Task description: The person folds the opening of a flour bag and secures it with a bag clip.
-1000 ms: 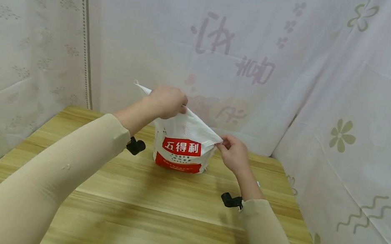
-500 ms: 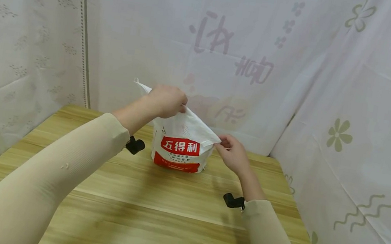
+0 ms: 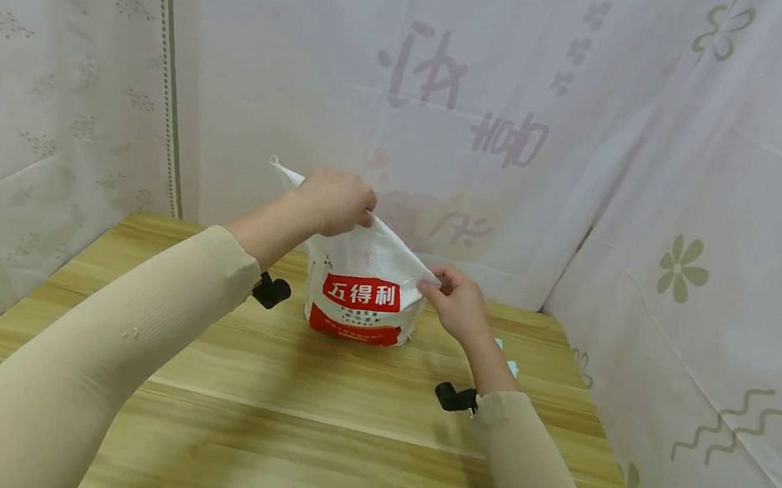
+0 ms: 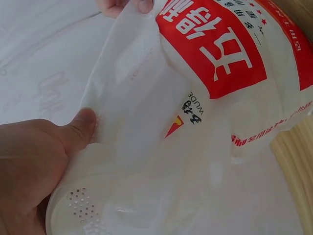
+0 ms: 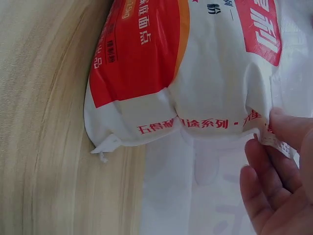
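A white flour bag [image 3: 368, 257] with red panels and printed characters stands upright on the table, its bottom part full and its upper part slack. My left hand [image 3: 335, 203] grips the top edge near the middle, and in the left wrist view its thumb [image 4: 84, 125] presses flat on the white plastic. A looped thread sticks up from the bag's left top corner. At the right top corner my right hand [image 3: 458, 303] pinches the edge; in the right wrist view its thumb [image 5: 288, 126] lies on the front, with fingers [image 5: 266, 171] behind and below.
The bag is toward the back of the wood-grain table [image 3: 256, 435], near the patterned curtain [image 3: 272, 74]. A small pale green item [image 3: 512, 368] lies partly hidden behind my right wrist. Another curtain [image 3: 736, 270] hangs along the right side.
My right hand has shifted slightly left and taken the bag's corner a little further in, and more of the pale green item shows. The left hand keeps its place on the top edge.
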### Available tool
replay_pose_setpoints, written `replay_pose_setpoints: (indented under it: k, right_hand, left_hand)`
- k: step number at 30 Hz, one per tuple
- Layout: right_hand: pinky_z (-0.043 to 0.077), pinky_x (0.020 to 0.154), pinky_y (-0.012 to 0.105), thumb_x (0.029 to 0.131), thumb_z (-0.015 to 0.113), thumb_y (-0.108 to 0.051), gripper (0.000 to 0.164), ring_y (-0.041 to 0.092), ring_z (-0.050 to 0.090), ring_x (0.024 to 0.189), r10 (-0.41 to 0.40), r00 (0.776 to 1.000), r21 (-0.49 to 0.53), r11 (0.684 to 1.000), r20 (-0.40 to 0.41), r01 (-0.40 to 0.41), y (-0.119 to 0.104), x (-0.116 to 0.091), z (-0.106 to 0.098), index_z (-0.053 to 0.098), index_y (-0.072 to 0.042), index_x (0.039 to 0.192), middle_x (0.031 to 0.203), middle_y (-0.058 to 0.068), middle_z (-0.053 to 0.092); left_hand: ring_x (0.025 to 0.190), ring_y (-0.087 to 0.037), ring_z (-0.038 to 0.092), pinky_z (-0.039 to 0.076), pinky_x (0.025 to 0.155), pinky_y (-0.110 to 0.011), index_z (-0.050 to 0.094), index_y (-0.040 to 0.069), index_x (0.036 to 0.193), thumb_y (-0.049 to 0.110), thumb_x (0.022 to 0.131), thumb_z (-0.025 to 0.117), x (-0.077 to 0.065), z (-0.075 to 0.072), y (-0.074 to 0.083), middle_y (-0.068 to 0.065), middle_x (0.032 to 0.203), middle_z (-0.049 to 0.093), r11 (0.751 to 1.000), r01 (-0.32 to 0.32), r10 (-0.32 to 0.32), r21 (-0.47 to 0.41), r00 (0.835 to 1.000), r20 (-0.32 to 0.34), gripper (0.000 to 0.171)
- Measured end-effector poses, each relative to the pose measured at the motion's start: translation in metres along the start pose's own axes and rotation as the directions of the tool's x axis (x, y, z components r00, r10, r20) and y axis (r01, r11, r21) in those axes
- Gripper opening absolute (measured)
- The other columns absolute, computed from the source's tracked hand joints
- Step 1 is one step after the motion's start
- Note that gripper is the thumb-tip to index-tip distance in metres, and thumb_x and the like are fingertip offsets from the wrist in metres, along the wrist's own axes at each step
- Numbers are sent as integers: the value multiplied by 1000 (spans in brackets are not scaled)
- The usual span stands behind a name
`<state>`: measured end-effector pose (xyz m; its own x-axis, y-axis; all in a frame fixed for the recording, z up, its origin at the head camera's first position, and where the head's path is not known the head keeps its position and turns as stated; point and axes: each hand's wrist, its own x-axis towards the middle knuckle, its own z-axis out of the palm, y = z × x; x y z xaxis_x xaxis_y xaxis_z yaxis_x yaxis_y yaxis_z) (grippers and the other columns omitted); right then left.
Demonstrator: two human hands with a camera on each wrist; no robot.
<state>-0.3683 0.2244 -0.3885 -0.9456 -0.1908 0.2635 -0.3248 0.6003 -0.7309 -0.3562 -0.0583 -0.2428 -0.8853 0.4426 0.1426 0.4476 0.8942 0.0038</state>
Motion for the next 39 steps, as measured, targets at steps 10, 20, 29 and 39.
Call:
replay_pose_setpoints:
  k: [10,20,29,39]
  right_hand:
    - [49,61,30,106,72,-24,13,22,59,74,-40,999,-86,996,-30,37,-2,0,5,72,-12,112,88,8,67]
    - [56,91,43,103,75,-24,38,31,60,120,-56,997,-45,997,55,58,-10,6,-2,71,-13,139,137,13,64]
    - [57,90,47,104,74,-20,38,30,58,117,-79,993,-111,990,87,88,-13,8,2,74,-18,142,130,13,65]
    - [60,86,47,107,70,-15,44,32,64,111,-86,983,-123,987,161,106,-16,12,1,69,-24,149,134,14,64]
  left_hand:
    - [102,-27,70,60,93,-48,80,12,115,29,109,68,0,-1,-5,-6,113,79,1000,-20,21,-22,1000,16,21]
    - [105,-28,72,62,95,-47,77,10,123,34,90,91,2,-5,0,-7,119,79,1000,-10,9,13,998,66,43]
    - [103,-28,73,65,94,-47,75,10,123,23,93,89,6,8,11,-9,117,78,992,-12,9,123,1000,26,36]
    - [103,-27,72,64,95,-47,76,12,121,14,92,88,8,7,15,-7,118,79,992,-40,34,121,998,56,32]
